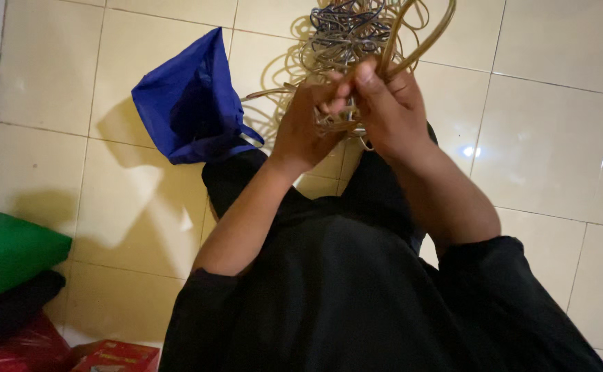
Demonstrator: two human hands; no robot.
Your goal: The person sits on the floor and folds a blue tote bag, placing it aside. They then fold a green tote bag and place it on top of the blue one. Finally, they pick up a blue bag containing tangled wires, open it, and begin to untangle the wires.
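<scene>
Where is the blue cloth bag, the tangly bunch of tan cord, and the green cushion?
Blue cloth bag (pixel 190 103), head view: middle of its crumpled body.
Tangled tan cord bundle (pixel 346 31), head view: dense knot above the hands.
Green cushion (pixel 8 251), head view: centre of its top.

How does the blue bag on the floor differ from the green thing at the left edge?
The blue bag is dark blue, crumpled and lies whole on the tiled floor; the green cushion-like thing is bright green, smooth, cut by the frame edge, and sits on a dark bundle. Both look like soft fabric, untouched by either hand.
</scene>
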